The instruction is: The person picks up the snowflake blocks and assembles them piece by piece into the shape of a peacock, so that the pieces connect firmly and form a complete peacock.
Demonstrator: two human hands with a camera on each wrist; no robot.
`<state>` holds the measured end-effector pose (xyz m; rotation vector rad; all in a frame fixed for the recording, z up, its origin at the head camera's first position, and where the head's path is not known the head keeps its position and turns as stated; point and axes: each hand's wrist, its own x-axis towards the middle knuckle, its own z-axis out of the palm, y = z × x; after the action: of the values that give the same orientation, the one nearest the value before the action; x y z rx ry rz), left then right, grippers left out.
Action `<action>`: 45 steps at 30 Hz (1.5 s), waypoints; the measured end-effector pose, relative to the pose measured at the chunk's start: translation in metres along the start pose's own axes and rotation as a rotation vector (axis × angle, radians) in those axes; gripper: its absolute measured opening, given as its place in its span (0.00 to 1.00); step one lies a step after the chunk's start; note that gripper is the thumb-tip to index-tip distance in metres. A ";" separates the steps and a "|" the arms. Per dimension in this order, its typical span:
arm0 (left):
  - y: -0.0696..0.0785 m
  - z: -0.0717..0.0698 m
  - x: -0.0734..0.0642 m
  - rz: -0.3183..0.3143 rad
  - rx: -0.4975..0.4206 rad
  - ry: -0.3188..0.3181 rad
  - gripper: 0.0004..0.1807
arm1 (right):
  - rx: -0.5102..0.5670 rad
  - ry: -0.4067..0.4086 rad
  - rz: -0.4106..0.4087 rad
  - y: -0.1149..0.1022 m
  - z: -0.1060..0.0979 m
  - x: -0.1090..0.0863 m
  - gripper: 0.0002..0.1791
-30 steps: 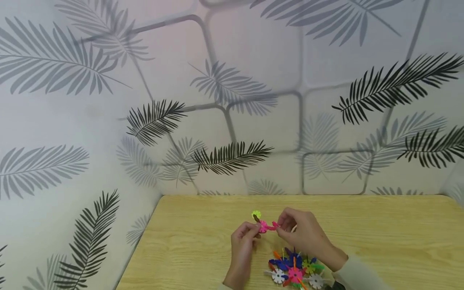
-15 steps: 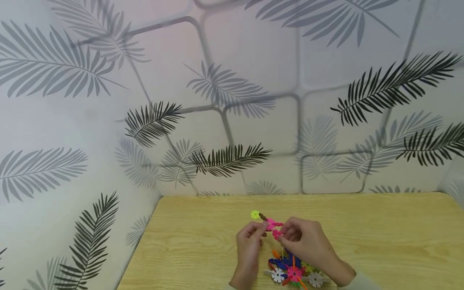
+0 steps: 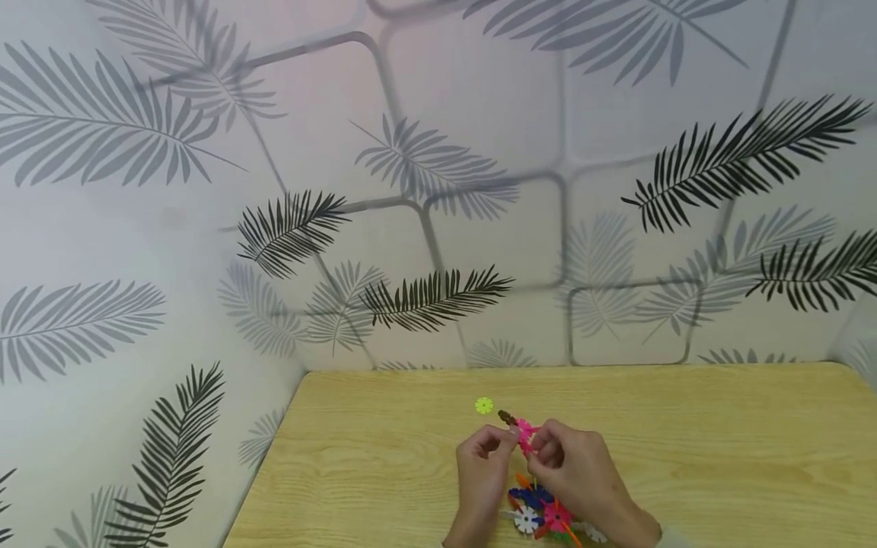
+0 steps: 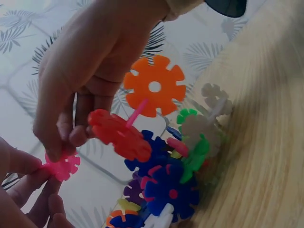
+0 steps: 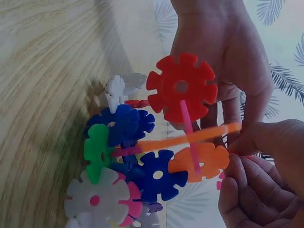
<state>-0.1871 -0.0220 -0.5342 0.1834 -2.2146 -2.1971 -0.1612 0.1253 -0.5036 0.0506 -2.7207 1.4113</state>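
Notched plastic snowflake discs are what both hands work with. My left hand [image 3: 479,479] pinches a pink disc [image 3: 524,431] between thumb and fingers, and a brown disc [image 3: 507,417] sticks out from it at upper left. Close against it, my right hand [image 3: 582,476] pinches another pink disc by its edge, mostly hidden by the fingers in the head view. In the left wrist view, a pink disc [image 4: 66,166] shows between the fingertips of both hands. In the right wrist view, the right hand's fingers [image 5: 256,183] cover most of the pink pieces.
A joined cluster of discs, with a white disc [image 3: 526,520], blue discs [image 4: 172,192], an orange disc [image 4: 161,85] and a red disc [image 5: 181,86], stands on the wooden table [image 3: 356,457] below the hands. A yellow disc [image 3: 483,405] lies beyond them. A patterned wall rises behind.
Both hands have come closer together, the left one shifting right with the pink and brown discs. The brown disc now shows apart from the yellow disc, which stays about where it was.
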 end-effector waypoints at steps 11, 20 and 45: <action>-0.005 0.002 -0.001 0.119 0.139 -0.028 0.07 | -0.037 0.065 0.001 -0.001 0.006 -0.004 0.08; -0.006 0.003 -0.004 0.191 0.184 0.000 0.04 | -0.039 0.101 -0.002 -0.001 0.015 -0.007 0.09; -0.013 0.003 -0.004 0.079 0.153 -0.071 0.10 | -0.054 0.139 -0.028 0.000 0.018 -0.008 0.07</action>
<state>-0.1827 -0.0186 -0.5469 0.0187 -2.3837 -2.0262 -0.1537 0.1104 -0.5142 -0.0119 -2.6325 1.2822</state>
